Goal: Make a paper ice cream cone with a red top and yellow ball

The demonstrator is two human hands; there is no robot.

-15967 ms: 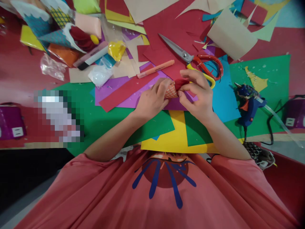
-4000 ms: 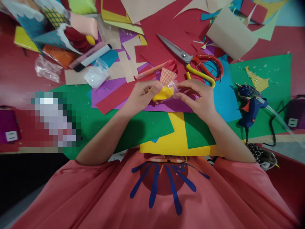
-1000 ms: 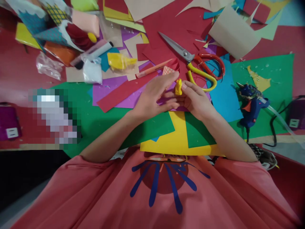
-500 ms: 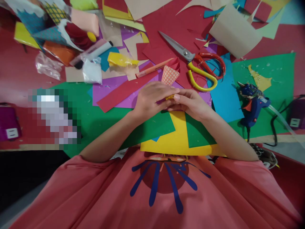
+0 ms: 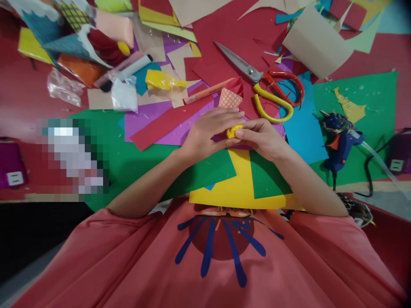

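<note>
A small lump of yellow clay point(image 5: 234, 130) is pressed between my two palms over the purple paper. My left hand point(image 5: 208, 132) lies on top with its fingers stretched flat. Under the lump, my right hand point(image 5: 261, 137) cups it with the thumb against it. Just beyond my fingers lies a small paper cone with an orange grid pattern point(image 5: 229, 99), its red top beside it. The yellow clay's plastic bag point(image 5: 162, 81) rests further left among paper scraps.
Red and yellow scissors point(image 5: 269, 92) lie beyond my right hand. A blue glue gun point(image 5: 338, 134) stands on green paper at the right, its cord trailing off. An orange pen point(image 5: 208, 90), a white bag point(image 5: 123, 96) and coloured paper sheets cover the table.
The cone was set down and yellow clay taken from its bag. A second ago the lump stood upright in my right fingers; now both palms press it into a rounder shape.
</note>
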